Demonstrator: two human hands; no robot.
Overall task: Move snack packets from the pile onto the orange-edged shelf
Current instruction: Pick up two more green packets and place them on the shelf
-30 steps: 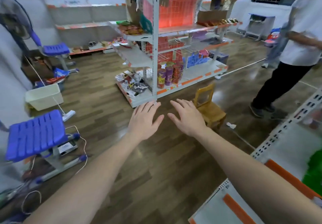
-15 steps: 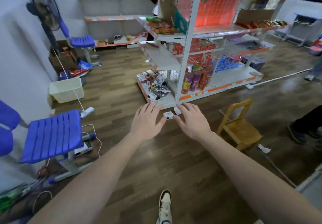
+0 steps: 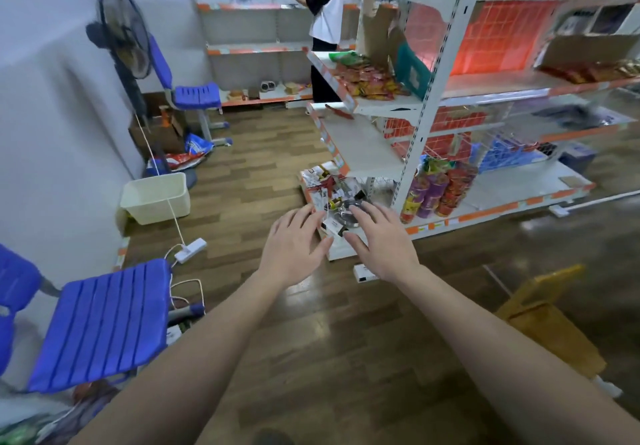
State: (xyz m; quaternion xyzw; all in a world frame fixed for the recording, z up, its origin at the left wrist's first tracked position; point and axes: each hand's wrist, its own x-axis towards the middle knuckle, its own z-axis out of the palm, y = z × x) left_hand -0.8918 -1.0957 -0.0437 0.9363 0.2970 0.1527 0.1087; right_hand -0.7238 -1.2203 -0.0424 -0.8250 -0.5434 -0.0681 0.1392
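Over the last second the person has closed in on the white shelf unit (image 3: 429, 105). It stood well off across the floor and now fills the far right of the view, while the small wooden chair (image 3: 547, 320) has slid from under the hands to the near right. The left hand (image 3: 294, 242) and right hand (image 3: 381, 242) have kept the same pose throughout: stretched forward side by side, palms down, fingers straight and spread, thumbs near each other but apart, holding nothing. They now appear in front of the near end of the bottom tier, where a loose pile of packets (image 3: 325, 185) lies. By this reading the approach is nearly over and the first pick has not begun. The pile is a jumble of white, red and dark wrappers lying at all angles, with something shiny among them; blur hides the details. Just above it, a middle orange-edged shelf (image 3: 363, 147) is almost bare and seems the likely target, though the tier above already carries red and yellow packets (image 3: 367, 79). Another person (image 3: 329, 15) stands at the far shelving.
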